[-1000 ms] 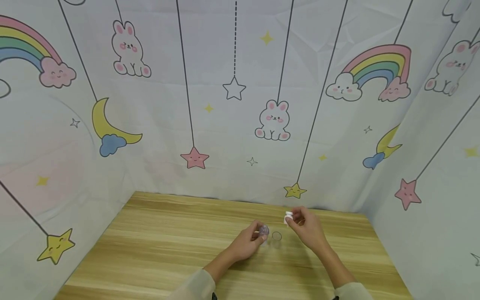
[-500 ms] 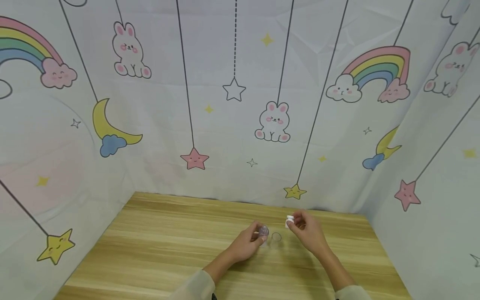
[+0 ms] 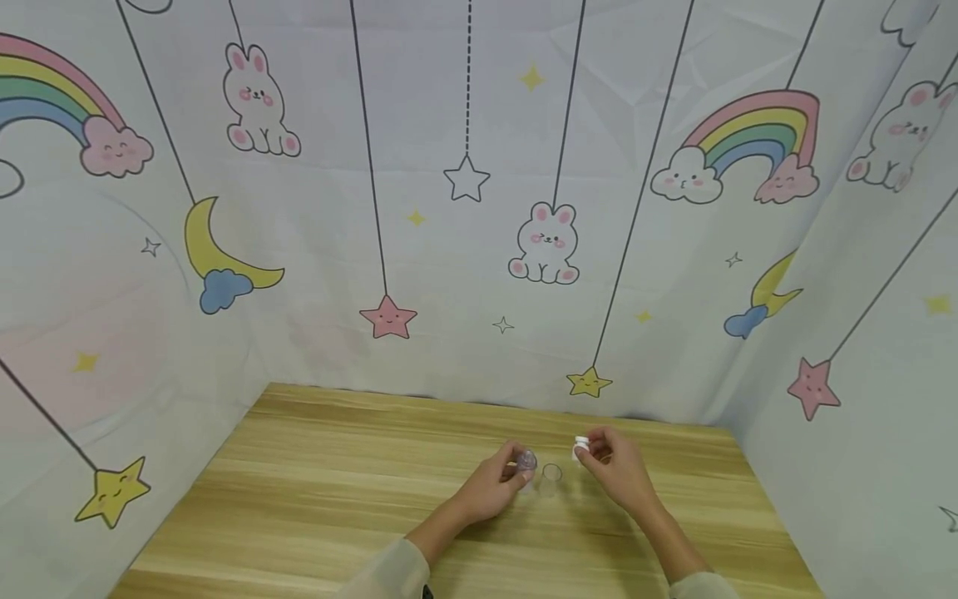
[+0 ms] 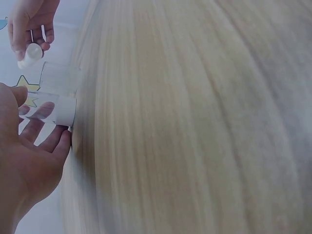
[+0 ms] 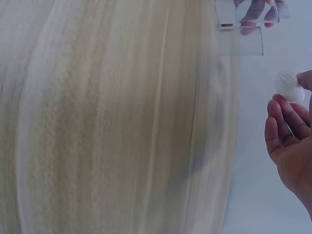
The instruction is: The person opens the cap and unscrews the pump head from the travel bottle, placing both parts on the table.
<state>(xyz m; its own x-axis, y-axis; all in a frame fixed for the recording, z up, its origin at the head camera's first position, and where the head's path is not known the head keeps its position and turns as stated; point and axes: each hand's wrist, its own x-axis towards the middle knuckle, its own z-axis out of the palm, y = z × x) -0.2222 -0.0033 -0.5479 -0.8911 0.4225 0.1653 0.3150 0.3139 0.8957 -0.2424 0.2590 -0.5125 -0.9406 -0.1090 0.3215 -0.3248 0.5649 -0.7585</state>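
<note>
My left hand (image 3: 490, 482) grips a small clear bottle (image 3: 526, 461), its fingers and thumb around the sides. The bottle stands upright on the table; a threaded neck (image 5: 283, 12) shows in the right wrist view, and its lower part looks whitish in the left wrist view. Just right of it stands a clear open cylinder (image 3: 552, 474), close beside the bottle. Above the table, farther right, my right hand (image 3: 617, 470) pinches a small white stepped cap (image 3: 580, 449) between thumb and fingers. A round end of this cap (image 5: 288, 86) faces the right wrist camera.
The wood-grain table (image 3: 337, 482) meets a white cloth backdrop (image 3: 449, 358) printed with rabbits, stars and rainbows. Cloth also hangs along the left and right sides. Both light sleeves (image 3: 392, 570) come in from the front.
My right hand has come down slightly and a little to the right with the white cap. The left hand, bottle and clear cylinder have stayed in place.
</note>
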